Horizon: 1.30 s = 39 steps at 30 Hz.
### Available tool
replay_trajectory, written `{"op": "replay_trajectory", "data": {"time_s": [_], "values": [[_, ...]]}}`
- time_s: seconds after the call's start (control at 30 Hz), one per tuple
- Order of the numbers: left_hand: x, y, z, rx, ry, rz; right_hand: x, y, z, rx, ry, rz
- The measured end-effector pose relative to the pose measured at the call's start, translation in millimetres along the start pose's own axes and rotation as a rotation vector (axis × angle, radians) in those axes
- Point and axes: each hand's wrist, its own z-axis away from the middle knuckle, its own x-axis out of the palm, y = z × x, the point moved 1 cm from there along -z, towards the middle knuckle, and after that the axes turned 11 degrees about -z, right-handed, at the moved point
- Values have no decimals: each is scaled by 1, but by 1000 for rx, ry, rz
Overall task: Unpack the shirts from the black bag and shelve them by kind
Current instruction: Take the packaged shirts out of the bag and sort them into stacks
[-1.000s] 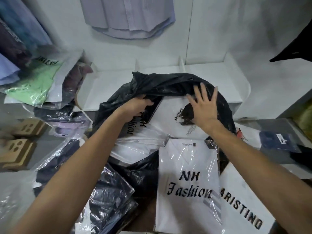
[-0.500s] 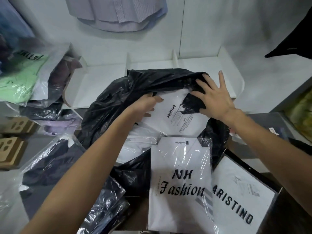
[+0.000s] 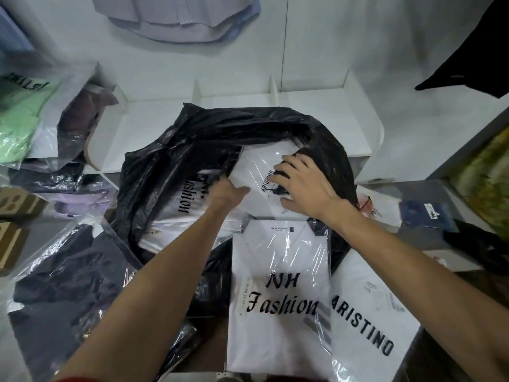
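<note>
The right hand (image 3: 305, 186), which a second ago lay flat on the black bag's rim, has slid down onto the white packaged shirt (image 3: 261, 166) at the centre of the frame, fingers spread and pressing its wrapper. The left hand (image 3: 225, 190) has moved from the rim to that shirt's left edge; its fingers are hidden underneath, so whether it truly grips I cannot tell. This probably means the next shirt is about to be drawn out. The black bag (image 3: 192, 150) lies open around it, with another white shirt inside. Below, two white shirts (image 3: 278, 299) already lie out. The white shelf (image 3: 154, 128) behind the bag, upper centre, looks bare.
</note>
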Motion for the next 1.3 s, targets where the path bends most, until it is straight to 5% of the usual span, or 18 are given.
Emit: {"op": "replay_trajectory", "data": {"time_s": [0.2,0.33,0.5,0.67,0.83,0.9,0.97,1.07,1.3], "values": [[-16,-7,16,174,199,7,21,-29,-4,145,-127,-236],[-51,-13,48,345,277,68,7,-40,-25,222,8,-457],[-98,-34,99,615,366,-168,-43,-28,-49,453,140,-906],[-142,-39,134,724,598,27,-72,-21,-28,394,-18,-1309],[-211,-14,156,678,786,299,-84,-26,-20,446,296,-1557],[-220,-6,154,643,653,603,-99,-30,-21,470,427,-1606],[-211,-3,143,576,348,862,-117,-32,-21,473,530,-1653],[-179,-1,131,623,68,814,-143,-33,-17,479,635,-1687],[-171,21,133,660,-35,976,-161,-29,4,514,603,-1621]]}}
